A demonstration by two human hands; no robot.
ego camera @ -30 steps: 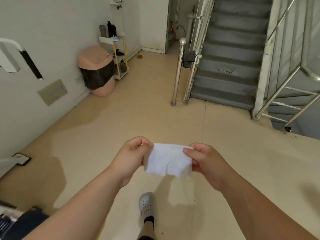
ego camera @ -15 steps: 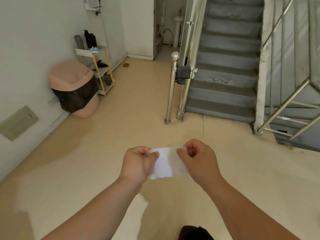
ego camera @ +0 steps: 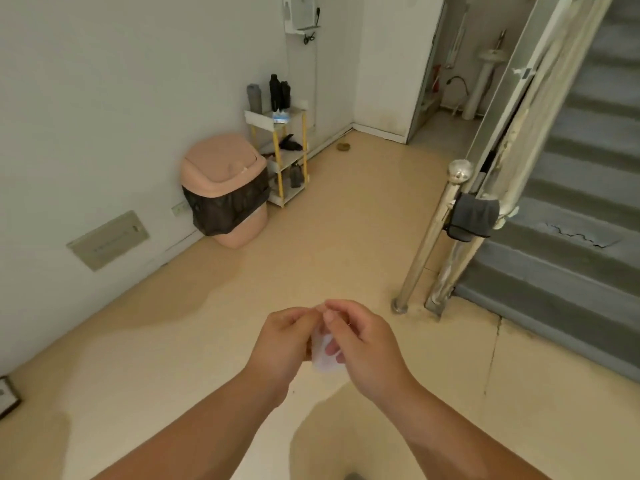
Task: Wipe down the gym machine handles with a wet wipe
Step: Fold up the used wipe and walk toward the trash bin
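Observation:
A white wet wipe (ego camera: 322, 355) is folded small and pinched between both hands in front of my chest, low in the head view. My left hand (ego camera: 282, 341) grips its left side with fingers curled. My right hand (ego camera: 362, 344) holds the right side, thumb and fingertips meeting the left hand's at the top. Most of the wipe is hidden behind the fingers. No gym machine handle is in view.
A pink swing-lid bin (ego camera: 227, 188) with a black liner stands by the left wall, beside a small yellow-legged shelf (ego camera: 278, 157) with bottles. A chrome post (ego camera: 433, 233) and grey stairs (ego camera: 568, 216) rise on the right. Beige floor (ego camera: 329, 237) lies ahead.
The wipe was spread wide between my hands; my hands have come together and it is now folded small. My view has swung to the right, bringing the bin nearer the middle.

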